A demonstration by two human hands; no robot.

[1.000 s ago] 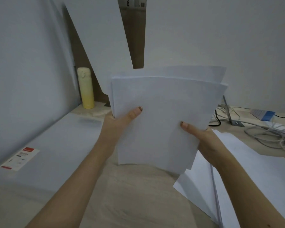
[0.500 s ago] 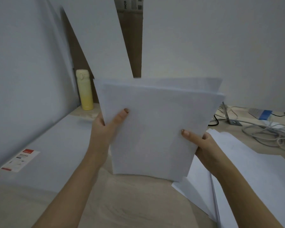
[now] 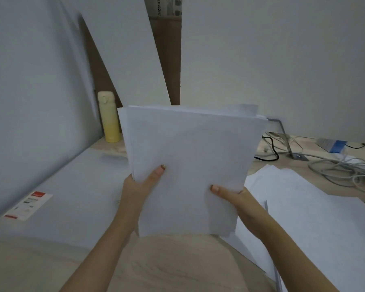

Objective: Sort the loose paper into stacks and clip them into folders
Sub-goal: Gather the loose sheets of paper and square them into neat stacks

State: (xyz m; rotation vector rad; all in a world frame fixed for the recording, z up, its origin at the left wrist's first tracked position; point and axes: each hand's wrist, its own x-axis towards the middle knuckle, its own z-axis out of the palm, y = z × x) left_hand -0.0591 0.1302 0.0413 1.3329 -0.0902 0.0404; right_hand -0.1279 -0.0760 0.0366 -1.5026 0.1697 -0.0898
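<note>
A thick stack of white paper sheets (image 3: 190, 165) is held nearly upright over the pale wooden table (image 3: 173, 266). I judge its uneven top edges could fan out or slip, since only the lower part is pinched. My left hand (image 3: 139, 186) grips the lower left edge and my right hand (image 3: 238, 201) the lower right, thumbs in front. More loose white sheets (image 3: 303, 207) lie to the right.
</note>
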